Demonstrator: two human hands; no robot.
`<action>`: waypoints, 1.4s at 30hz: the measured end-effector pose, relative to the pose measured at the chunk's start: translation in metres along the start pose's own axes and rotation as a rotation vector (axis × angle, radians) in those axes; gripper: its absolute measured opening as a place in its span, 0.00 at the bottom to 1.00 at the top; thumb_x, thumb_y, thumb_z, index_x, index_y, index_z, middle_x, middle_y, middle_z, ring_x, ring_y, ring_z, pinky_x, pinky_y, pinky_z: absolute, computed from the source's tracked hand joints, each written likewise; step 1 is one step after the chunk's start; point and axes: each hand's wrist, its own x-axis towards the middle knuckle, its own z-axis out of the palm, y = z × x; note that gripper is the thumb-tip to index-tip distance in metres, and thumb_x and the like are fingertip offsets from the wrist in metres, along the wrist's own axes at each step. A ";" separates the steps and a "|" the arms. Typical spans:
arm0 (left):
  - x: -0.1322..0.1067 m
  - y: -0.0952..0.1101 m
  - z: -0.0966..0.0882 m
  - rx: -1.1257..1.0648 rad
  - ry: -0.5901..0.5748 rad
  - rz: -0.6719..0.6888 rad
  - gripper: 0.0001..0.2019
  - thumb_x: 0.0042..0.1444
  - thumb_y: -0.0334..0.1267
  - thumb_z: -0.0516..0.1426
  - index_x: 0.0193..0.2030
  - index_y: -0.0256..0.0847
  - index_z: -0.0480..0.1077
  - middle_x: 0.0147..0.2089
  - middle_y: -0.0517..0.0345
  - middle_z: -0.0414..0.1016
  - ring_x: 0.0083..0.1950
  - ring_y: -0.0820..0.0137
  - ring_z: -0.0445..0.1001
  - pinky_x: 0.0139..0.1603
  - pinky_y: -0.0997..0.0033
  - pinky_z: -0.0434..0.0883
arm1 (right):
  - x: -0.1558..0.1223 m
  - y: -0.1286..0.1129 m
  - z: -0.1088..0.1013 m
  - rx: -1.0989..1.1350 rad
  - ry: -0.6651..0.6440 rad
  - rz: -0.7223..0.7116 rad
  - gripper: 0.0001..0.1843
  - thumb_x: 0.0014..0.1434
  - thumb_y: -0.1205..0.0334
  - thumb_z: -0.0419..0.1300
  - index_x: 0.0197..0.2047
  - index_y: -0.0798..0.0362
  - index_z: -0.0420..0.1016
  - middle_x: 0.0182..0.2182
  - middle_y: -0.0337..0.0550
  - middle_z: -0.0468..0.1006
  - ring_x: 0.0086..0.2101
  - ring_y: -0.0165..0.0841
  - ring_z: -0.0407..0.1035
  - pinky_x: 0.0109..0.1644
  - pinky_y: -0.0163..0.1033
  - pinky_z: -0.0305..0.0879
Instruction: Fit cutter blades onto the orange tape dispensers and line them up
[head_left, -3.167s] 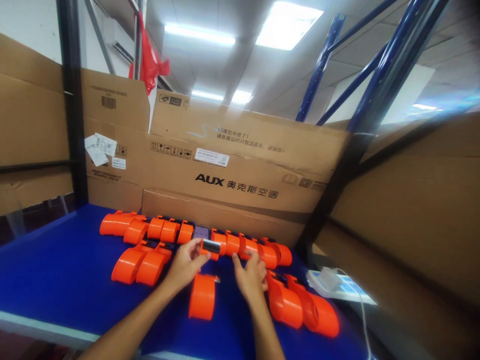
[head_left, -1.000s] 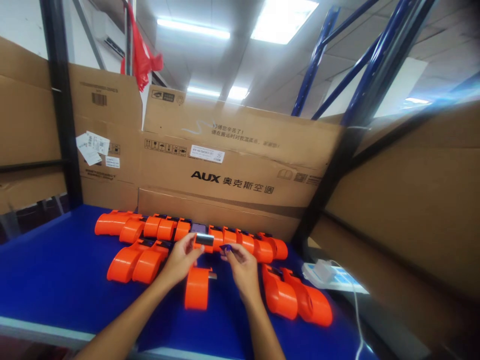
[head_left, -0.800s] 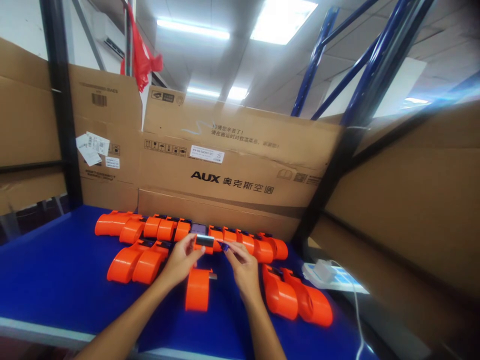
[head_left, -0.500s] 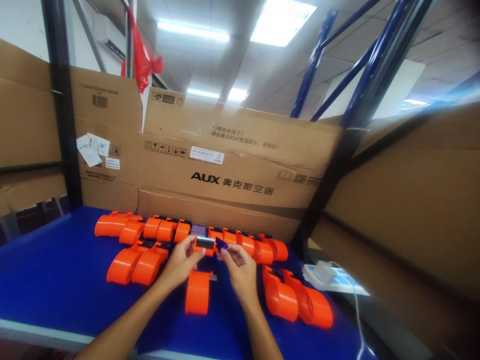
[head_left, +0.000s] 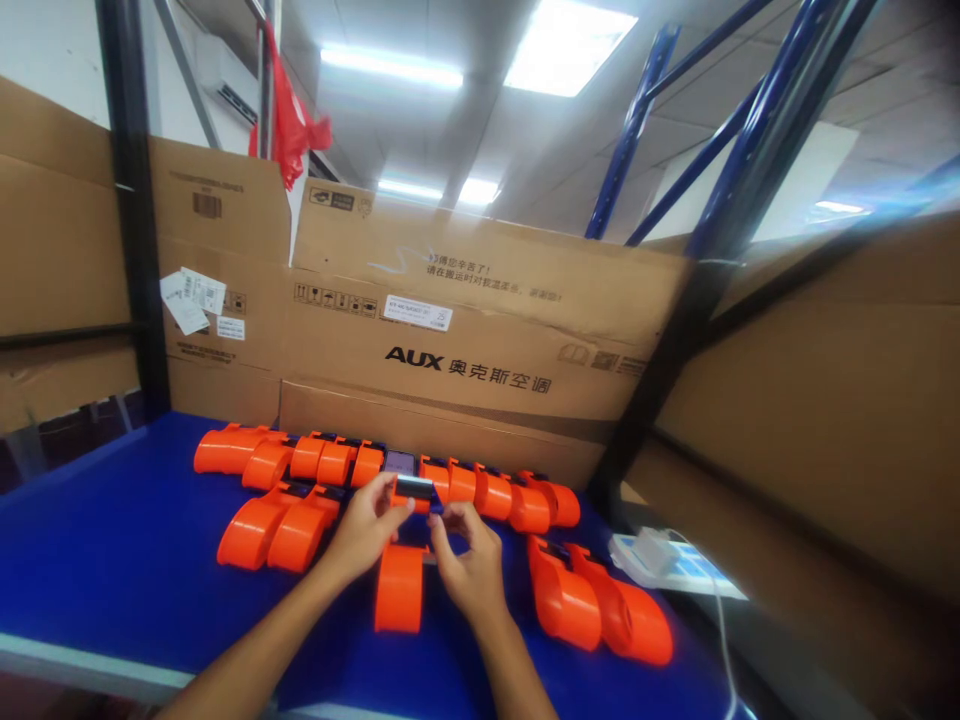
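In my left hand (head_left: 371, 525) is an orange tape dispenser (head_left: 409, 503), gripped by its left end, with a shiny dark strip on top. A small dark blue plastic piece (head_left: 437, 500) sits against the dispenser's right end. My right hand (head_left: 474, 560) is closed, thumb and fingers bent around the lower edge of that blue piece; their exact contact is partly hidden. Just below, between my wrists, another orange tape dispenser (head_left: 399, 590) lies on the blue tabletop (head_left: 135, 560), with a thin metallic tab toward my right hand.
Several orange dispensers (head_left: 306, 530) stand in rows at the left and back, with more (head_left: 566, 605) at the right. A phone (head_left: 400, 462) rests in the back row. A white power strip (head_left: 675, 565) with a cable lies right. Cardboard (head_left: 465, 330) and a dark post (head_left: 645, 400) border the table.
My right hand has shifted slightly left and down, its fingers now lower on the blue piece. That piece has come closer against the held dispenser. My left hand keeps its grip.
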 end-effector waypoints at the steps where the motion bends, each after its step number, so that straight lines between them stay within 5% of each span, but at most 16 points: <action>1: 0.000 0.001 0.000 -0.003 -0.008 0.001 0.20 0.53 0.48 0.63 0.48 0.39 0.70 0.30 0.62 0.71 0.23 0.75 0.67 0.26 0.74 0.68 | 0.000 -0.001 0.000 -0.002 0.003 -0.009 0.07 0.62 0.59 0.61 0.33 0.50 0.70 0.28 0.40 0.78 0.28 0.33 0.74 0.33 0.34 0.70; 32: -0.008 0.015 0.006 -0.064 -0.052 0.016 0.20 0.52 0.46 0.64 0.48 0.37 0.72 0.38 0.54 0.77 0.25 0.75 0.69 0.26 0.73 0.70 | -0.003 0.004 -0.005 -0.204 -0.031 -0.250 0.01 0.63 0.65 0.57 0.38 0.50 0.67 0.32 0.43 0.74 0.31 0.35 0.69 0.31 0.38 0.64; 42: -0.007 0.012 0.004 -0.043 -0.013 0.006 0.21 0.50 0.46 0.65 0.48 0.37 0.73 0.29 0.59 0.74 0.27 0.71 0.71 0.26 0.73 0.70 | 0.002 0.002 -0.010 -0.262 -0.121 -0.320 0.03 0.64 0.66 0.56 0.38 0.50 0.69 0.33 0.45 0.75 0.34 0.37 0.70 0.36 0.41 0.66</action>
